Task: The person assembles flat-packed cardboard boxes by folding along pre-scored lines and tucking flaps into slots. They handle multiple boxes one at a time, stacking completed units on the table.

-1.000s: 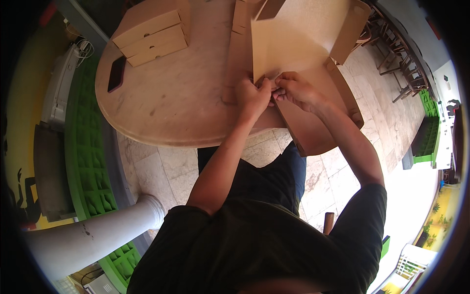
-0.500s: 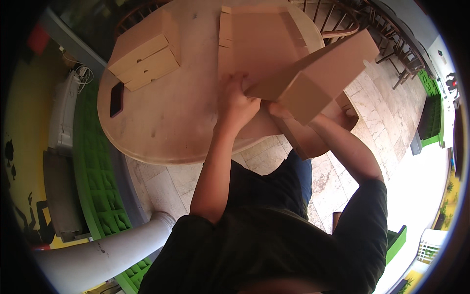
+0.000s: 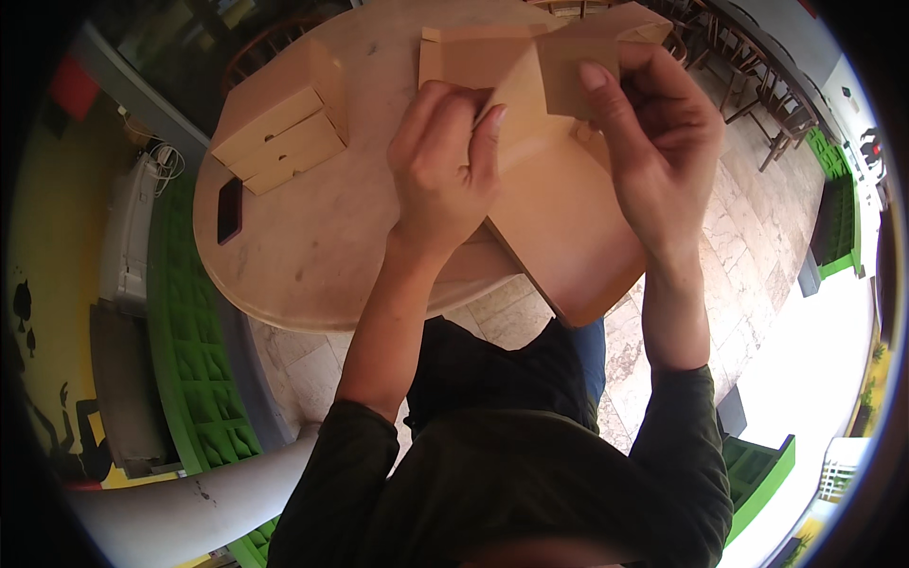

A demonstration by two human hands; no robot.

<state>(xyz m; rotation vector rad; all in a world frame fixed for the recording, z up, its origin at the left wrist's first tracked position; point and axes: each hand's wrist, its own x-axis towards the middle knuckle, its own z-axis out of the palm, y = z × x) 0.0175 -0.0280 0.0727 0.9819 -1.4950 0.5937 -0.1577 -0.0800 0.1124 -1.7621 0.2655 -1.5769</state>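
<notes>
Over the right part of the table I hold up a partly folded cardboard box [image 3: 521, 106] with both hands. My left hand [image 3: 440, 166] is closed, its thumb and fingers pinching the left edge of a panel. My right hand [image 3: 668, 142] grips a small end flap [image 3: 573, 76], the thumb flat on its face and the fingers bent behind it. Below my hands a wide brown cardboard panel [image 3: 578, 237] slants past the table's near edge; whether it joins the held box I cannot tell. Behind the hands lies an open, shallow cardboard piece [image 3: 440, 57] with upturned edges.
On the table's [image 3: 312, 246] left stands a folded cardboard box [image 3: 284, 114] with two stacked drawer-like fronts. A dark phone [image 3: 229, 210] lies beside it. Wooden chairs [image 3: 748, 71] stand beyond the table, and a green rack [image 3: 194, 350] runs along the left.
The box has swung from the right toward the middle, its inner side now showing. My right hand came from beneath it up to the flap; my left hand rose to the panel's edge.
</notes>
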